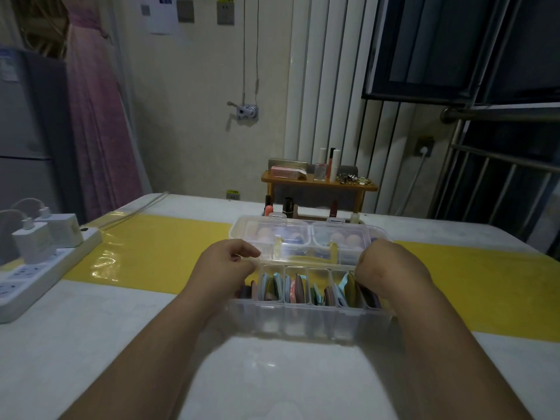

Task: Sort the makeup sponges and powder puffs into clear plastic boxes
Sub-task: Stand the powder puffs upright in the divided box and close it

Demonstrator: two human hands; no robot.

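Observation:
A clear plastic box [303, 321] with several narrow compartments stands on the table in front of me. Flat powder puffs [292, 287] in blue, pink and brown stand on edge inside it. Its clear lid [303, 237] is raised over the back of the box, and round pink and blue makeup sponges show through it. My left hand [225, 263] pinches the lid's left edge. My right hand [391, 268] grips the lid's right edge with curled fingers, covering the box's right end.
A white power strip [39, 268] with plugged-in chargers lies at the left on the table. A yellow band [151, 253] crosses the white table. Lipsticks stand behind the box, and a small wooden stand [318, 183] with cosmetics is farther back.

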